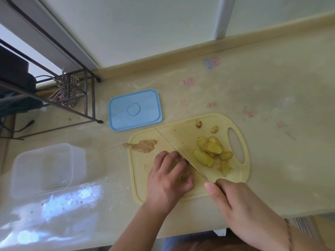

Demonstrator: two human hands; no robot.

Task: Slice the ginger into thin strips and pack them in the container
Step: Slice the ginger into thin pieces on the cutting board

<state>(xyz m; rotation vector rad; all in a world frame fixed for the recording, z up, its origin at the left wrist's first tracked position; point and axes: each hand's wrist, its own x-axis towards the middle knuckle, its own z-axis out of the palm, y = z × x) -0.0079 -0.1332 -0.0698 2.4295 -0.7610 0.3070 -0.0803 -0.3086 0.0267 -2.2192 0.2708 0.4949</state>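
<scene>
A pale yellow cutting board (141, 178) lies on the counter. My left hand (168, 176) curls over a piece of ginger (184, 175), mostly hidden under the fingers. My right hand (233, 201) grips the handle of a knife (179, 153), whose blade runs diagonally across the board and touches the left fingertips. A heap of yellow ginger slices (212, 153) sits right of the blade. An unpeeled ginger piece (142, 146) lies at the board's left edge. The clear container (43, 169) stands to the left, with nothing visible in it.
A light blue lid (135, 109) lies flat behind the board. A dark metal rack (54, 91) with a checked cloth stands at the back left. Two small ginger scraps (206, 126) sit near the board's far edge. The counter's front edge runs below my arms.
</scene>
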